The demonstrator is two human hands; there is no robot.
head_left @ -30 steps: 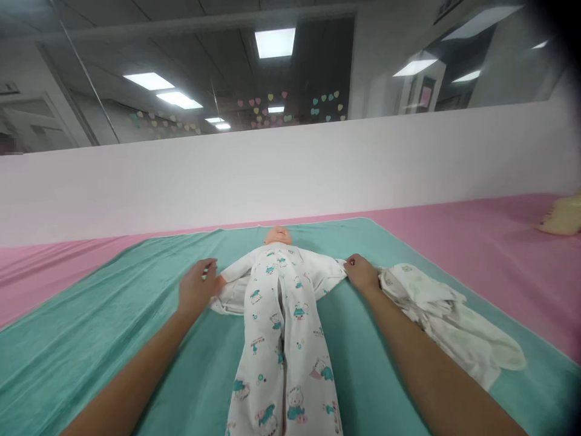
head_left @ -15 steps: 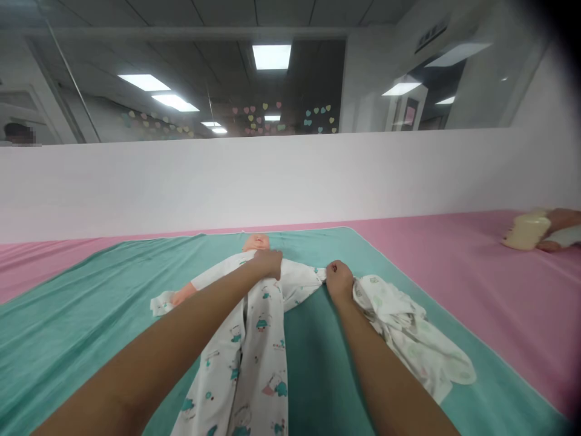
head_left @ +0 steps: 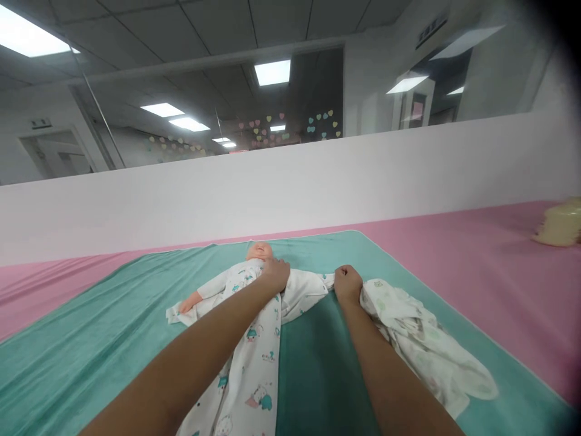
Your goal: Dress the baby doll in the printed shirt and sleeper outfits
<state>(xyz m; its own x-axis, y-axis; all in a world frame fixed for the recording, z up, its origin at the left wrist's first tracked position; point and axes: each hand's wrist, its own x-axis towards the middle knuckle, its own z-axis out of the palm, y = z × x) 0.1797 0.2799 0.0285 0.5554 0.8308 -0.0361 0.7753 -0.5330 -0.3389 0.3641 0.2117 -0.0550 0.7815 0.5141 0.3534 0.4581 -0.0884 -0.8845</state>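
Teal towel (head_left: 113, 315) is covering a pink mat (head_left: 476, 260) and carrying a baby doll (head_left: 258, 251), which is lying face up in a white cartoon-print sleepsuit (head_left: 249, 363). The left hand (head_left: 275, 272) is resting curled on the doll's chest, though whether it is gripping the cloth cannot be told. The right hand (head_left: 348, 284) is clenched on the sleeve cuff (head_left: 327, 281) beside the doll. A crumpled white muslin cloth (head_left: 422, 345) is lying just past that hand, away from the doll. Pinning the chest flat while pulling gently at the cuff looks the surest way of keeping the doll from sliding.
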